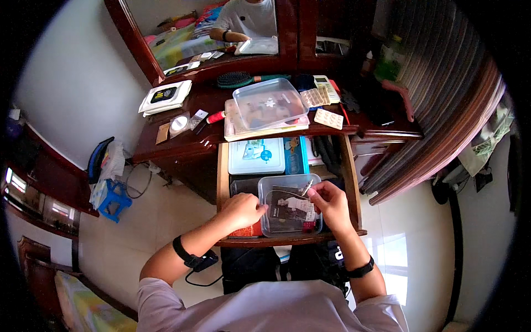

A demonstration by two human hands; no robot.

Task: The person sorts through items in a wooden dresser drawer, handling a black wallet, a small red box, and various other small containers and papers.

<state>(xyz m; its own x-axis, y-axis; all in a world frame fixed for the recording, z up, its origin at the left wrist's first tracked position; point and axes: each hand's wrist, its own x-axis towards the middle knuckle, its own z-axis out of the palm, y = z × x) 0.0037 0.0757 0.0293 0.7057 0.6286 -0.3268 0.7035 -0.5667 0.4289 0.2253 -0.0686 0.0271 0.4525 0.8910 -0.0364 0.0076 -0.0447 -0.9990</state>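
My right hand (332, 204) pinches a small silvery item (307, 187) between thumb and fingertips over the right side of a clear plastic box (265, 227). A thin pale cord runs from near that item across the box. Fingers curled, my left hand (243, 211) is at the box's left rim; whether it grips anything I cannot tell. A dark printed card or picture (286, 209) and a small dark red item (309, 225) show in the box. The box sits in the front of an open wooden drawer (222, 186), before a white case (256, 157) and a blue box (294, 157).
On the dressing table (182, 141) lie a clear lid (269, 112) on a book or pad (232, 132), a red thread spool (215, 117), a wipes pack (166, 98), blister packs (329, 119) and a hairbrush (234, 79). A mirror stands behind; a curtain (439, 103) hangs at right.
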